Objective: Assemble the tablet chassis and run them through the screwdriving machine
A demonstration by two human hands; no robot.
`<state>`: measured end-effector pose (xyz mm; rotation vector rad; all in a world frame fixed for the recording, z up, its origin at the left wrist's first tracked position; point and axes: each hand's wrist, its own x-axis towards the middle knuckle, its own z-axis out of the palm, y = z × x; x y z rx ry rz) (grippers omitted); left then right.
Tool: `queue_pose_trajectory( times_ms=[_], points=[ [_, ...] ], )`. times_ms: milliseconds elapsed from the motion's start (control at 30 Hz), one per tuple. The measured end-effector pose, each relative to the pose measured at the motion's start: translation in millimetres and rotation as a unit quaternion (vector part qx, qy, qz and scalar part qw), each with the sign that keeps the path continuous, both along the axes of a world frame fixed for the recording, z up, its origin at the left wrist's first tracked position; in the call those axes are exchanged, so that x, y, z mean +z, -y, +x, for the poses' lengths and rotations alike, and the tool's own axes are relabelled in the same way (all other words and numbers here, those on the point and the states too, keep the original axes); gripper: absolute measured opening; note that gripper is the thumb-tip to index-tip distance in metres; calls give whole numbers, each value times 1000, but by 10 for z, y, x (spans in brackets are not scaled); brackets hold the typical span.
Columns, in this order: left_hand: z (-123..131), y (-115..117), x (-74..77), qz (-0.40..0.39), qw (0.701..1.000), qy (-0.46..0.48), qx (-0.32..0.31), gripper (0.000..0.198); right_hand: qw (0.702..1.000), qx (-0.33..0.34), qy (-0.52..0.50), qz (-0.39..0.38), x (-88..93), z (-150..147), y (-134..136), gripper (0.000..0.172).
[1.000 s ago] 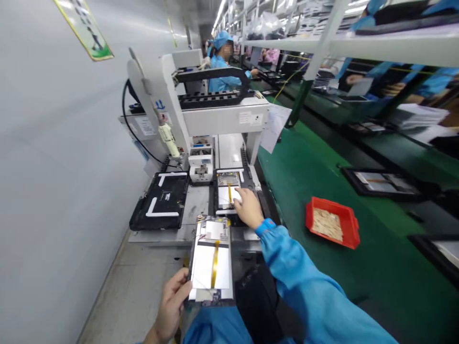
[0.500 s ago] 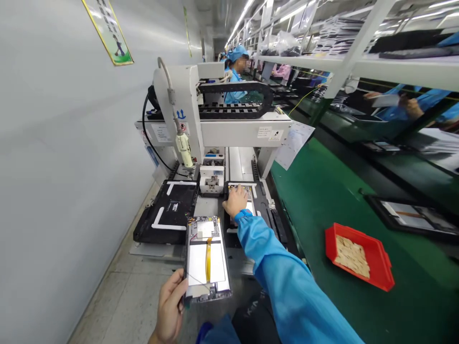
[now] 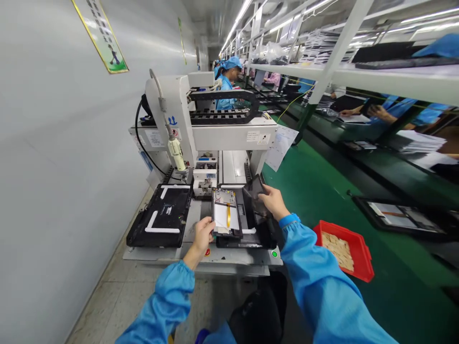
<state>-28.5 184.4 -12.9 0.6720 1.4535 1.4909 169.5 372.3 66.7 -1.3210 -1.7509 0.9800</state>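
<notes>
My left hand grips the lower left edge of an opened tablet, its white battery, yellow ribbon and circuit board facing up. That tablet is over the black right-hand fixture of a white machine; whether it rests there I cannot tell. In my right hand is a second tablet, tilted up at the fixture's right side with its dark glossy face showing. The fingers pinch its right edge, and its other face is hidden.
A matching black fixture with white strips lies on the left. Behind stands the machine's gantry with a cream screwdriver head. A red bin of tan pieces sits on the green bench. A co-worker is beyond.
My left hand has carried the opened tablet forward and right onto the fixture area. My right hand has lifted the other tablet out of that fixture and tilted it to the right.
</notes>
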Motion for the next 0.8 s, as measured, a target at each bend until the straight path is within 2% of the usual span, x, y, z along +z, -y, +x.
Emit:
queue_pose_trajectory(
  times_ms=[100, 200, 300, 367, 400, 433, 533, 567, 667, 733, 800],
  points=[
    [44, -363, -22, -12, 999, -40, -31, 38, 997, -12, -65, 27, 212, 360, 27, 55],
    [50, -559, -19, -37, 991, -115, -56, 32, 986, -42, -157, 39, 488, 868, 186, 62],
    [41, -537, 30, -50, 973, -217, -63, 25, 976, -100, -192, 7, 687, 1364, 496, 64],
    [49, -422, 79, -41, 958, -280, -51, 11, 971, -142, -192, -12, 751, 1639, 739, 62],
    [60, -348, 104, -35, 940, -335, -53, 6, 968, -163, -188, -21, 766, 1760, 861, 61],
    [76, -271, 126, -31, 912, -404, -64, 12, 965, -186, -181, -30, 774, 1875, 981, 59],
    [187, -46, 164, -26, 801, -585, -120, 33, 952, -254, -160, -55, 770, 2197, 1336, 58],
    [266, 27, 156, -24, 776, -617, -128, 37, 949, -272, -151, -59, 760, 2304, 1460, 58],
    [706, 251, 41, 44, 758, -632, -152, 42, 952, -284, -97, -54, 684, 2634, 1870, 57],
    [1140, 377, -98, 124, 744, -611, -240, 44, 962, -269, -44, -34, 582, 2858, 2177, 55],
    [1587, 424, -235, 142, 721, -590, -334, 47, 966, -257, 16, -2, 443, 3074, 2503, 55]
  ],
)
